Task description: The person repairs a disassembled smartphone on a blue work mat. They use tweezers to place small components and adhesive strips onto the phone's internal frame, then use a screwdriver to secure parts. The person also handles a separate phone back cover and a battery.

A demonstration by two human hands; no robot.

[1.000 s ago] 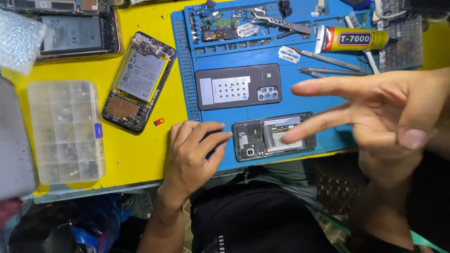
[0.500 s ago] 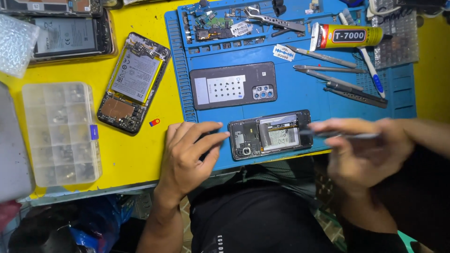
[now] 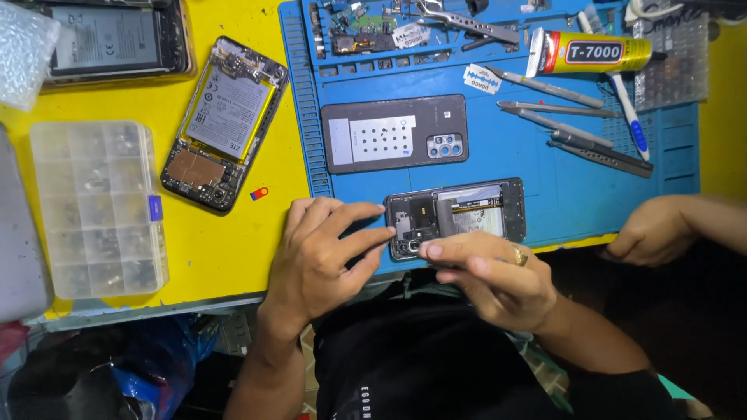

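Fingers of the left hand [image 3: 323,253] are lying loosely spread, tips touching the left end of the opened phone [image 3: 455,216] at the near edge of the blue mat [image 3: 545,171]. Right hand [image 3: 490,276] is pressing its fingers together along the phone's near side. Another person's hand [image 3: 650,229] is resting curled at the right.

Glue tube [image 3: 589,53], clear parts box [image 3: 97,208], grey back cover [image 3: 394,133] nearby.
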